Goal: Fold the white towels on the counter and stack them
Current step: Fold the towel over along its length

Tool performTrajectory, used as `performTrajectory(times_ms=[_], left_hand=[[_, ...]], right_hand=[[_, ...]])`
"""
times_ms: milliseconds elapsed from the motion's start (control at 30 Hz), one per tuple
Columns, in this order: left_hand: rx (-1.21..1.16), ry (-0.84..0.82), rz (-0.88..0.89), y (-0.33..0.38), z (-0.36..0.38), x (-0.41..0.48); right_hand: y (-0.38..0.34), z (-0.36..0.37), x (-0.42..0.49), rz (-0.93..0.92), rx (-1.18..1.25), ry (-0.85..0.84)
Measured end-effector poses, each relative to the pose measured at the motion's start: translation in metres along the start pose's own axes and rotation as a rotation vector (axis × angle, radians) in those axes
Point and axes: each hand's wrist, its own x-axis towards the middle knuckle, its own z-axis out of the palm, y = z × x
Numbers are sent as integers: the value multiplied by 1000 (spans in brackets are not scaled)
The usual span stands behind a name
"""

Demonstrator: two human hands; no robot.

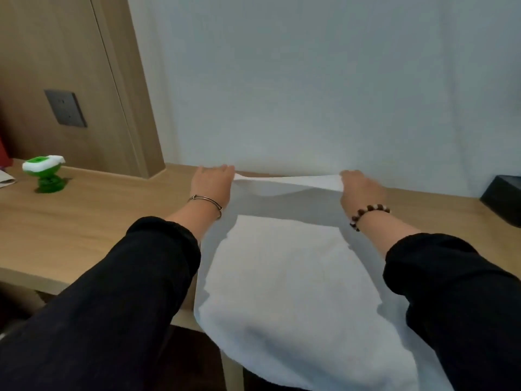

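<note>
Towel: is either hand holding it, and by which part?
Both hands hold the towel by its far edge, lifted off the counter: the left hand grips the far left corner, the right hand the far right corner.

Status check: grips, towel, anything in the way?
Far corners pinched by left grip and right grip, edge lifted. Rest of white towel on counter, near end overhanging. Fold path clear.

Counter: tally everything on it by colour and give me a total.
White: 1, the white towel, far edge held by the left hand and right hand.
Green and white: 1, the small dispenser-like object.
Black: 1, the box at the right edge.
Pale: 1, a paper-like item cut off at the left.
Red: 1, a sliver at the left edge.
Total: 5.
</note>
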Motion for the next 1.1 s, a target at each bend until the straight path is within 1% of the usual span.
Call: performTrajectory(times_ms=[67,100,133,167,233,267,300,333,400,500,533,600,700,767,867,933,1100], left_hand=[[15,91,61,9,-21,-17],[55,79,80,18,-30,-30],[117,13,90,27,-36,-45],[193,-95,94,38,-38,-62],[267,-340,71,57,-33,-97],[237,-425,51,64,-29,-113],[174,-460,35,68,-26,-127],[95,-452,27,70,-23,-138],[-44,-397,28,72,-18,-154],[-153,-373,19,67,-11,-161],[-176,-377,16,64,-8,-159],[-203,-386,19,58,-3,-152],[-223,-414,45,50,5,-137],[-223,-440,51,45,10,-126],[-225,-464,36,41,16,-108],[-230,-459,31,43,19,-99],[-281,-446,32,45,31,-74]], right_hand=[[22,-21,-5,-15,80,258],[32,-26,-11,-25,90,320],[41,-29,-19,-34,72,313],[47,-30,-29,-51,-16,211],[52,-25,-50,-97,-283,-158],[52,-23,-60,-110,-352,-312],[51,-19,-69,-118,-332,-411],[49,-16,-77,-130,-262,-452],[43,-9,-91,-168,-90,-457],[37,-5,-110,-146,104,-547],[37,-4,-116,-118,131,-537],[34,-5,-125,-79,85,-459],[25,-10,-133,-123,-146,-318],[16,-10,-135,-142,-231,-294],[11,-1,-130,-111,-205,-301],[10,6,-126,-63,-147,-294],[10,17,-110,12,-111,-305]])
